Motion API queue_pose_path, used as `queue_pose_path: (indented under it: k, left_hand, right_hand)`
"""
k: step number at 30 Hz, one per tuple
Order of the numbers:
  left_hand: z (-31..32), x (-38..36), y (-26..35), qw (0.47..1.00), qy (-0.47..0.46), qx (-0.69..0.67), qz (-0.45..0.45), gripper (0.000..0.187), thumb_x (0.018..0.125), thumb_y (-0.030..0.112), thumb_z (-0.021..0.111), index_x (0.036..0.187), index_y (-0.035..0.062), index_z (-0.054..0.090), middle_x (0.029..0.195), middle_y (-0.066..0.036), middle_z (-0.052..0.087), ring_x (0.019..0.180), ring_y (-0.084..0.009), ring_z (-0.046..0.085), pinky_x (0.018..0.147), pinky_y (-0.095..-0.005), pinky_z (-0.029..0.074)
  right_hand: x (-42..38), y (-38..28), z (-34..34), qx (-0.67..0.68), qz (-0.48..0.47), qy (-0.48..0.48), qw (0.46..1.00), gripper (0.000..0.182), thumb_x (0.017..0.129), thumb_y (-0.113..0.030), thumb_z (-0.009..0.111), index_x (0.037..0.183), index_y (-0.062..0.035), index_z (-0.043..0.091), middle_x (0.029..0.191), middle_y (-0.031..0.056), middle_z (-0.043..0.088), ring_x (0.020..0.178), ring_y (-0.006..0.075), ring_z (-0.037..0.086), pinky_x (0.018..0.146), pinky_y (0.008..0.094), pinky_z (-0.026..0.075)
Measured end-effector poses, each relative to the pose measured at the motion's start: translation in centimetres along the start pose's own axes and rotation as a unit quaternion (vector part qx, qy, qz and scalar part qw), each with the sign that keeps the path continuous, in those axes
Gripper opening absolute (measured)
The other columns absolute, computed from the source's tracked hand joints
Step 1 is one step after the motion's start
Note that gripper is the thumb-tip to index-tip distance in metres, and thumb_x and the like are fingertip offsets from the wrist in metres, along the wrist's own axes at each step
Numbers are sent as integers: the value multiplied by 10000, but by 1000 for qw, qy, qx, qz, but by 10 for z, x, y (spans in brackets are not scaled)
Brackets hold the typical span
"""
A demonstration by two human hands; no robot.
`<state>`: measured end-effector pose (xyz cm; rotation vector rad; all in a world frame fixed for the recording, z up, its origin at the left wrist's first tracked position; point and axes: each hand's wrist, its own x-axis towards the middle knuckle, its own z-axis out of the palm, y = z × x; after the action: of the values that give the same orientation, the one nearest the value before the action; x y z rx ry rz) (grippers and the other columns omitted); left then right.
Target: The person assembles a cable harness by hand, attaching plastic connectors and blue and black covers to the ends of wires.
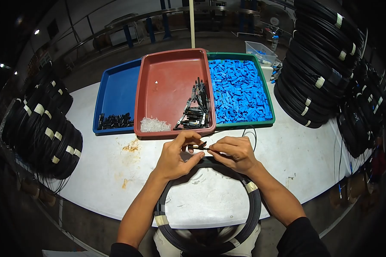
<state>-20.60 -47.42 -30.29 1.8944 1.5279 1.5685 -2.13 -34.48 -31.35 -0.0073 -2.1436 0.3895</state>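
A small black connector point(197, 147) with an open flap is held between both hands, just in front of the red tray. My left hand point(178, 155) has its fingers curled round the connector's left end. My right hand point(236, 150) pinches at its right end, where a thin cable seems to enter; the fingertips hide the exact joint. Below the hands lies a coil of black cable point(254, 205), bound with pale tape and hanging over the table's front edge onto the lap. A thin loop of cable point(256, 139) rises behind my right hand.
A blue tray point(116, 70) holds black parts. The red tray point(173, 52) carries clear plastic pieces point(155, 125) and black connectors point(195, 109). Blue pieces point(240, 92) fill a green tray point(268, 85). Taped cable coils stand stacked at right point(317, 64) and left point(43, 132) on the white table point(103, 171).
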Motion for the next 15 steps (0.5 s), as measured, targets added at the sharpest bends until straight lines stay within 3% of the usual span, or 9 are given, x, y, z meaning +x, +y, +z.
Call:
queue_pose_path:
  k: [3, 6, 15]
  left_hand:
    - [-5, 1, 2, 996, -15, 76, 41, 247, 822, 40, 800, 1053, 1, 721, 926, -102, 761, 764, -162, 704, 658, -283, 538]
    - [-3, 1, 0, 998, 0, 55, 40, 173, 808, 29, 805, 974, 3, 764, 865, -100, 760, 718, -175, 688, 648, -297, 533]
    - [-5, 2, -8, 992, -28, 59, 105, 167, 800, 14, 801, 963, 13, 760, 834, -104, 750, 715, -203, 692, 649, -300, 533]
  right_hand:
    - [0, 0, 0, 15, 16, -5, 1000, 126, 777, -89, 826, 882, -69, 759, 801, 36, 720, 613, 177, 681, 522, 295, 521]
    - [0, -1, 1, 23, 33, -9, 999, 123, 785, -89, 828, 881, -62, 756, 790, 38, 713, 604, 179, 674, 519, 294, 511]
    - [3, -6, -1, 35, 63, -34, 997, 160, 788, -77, 826, 938, -54, 775, 783, 49, 708, 608, 177, 672, 525, 289, 509]
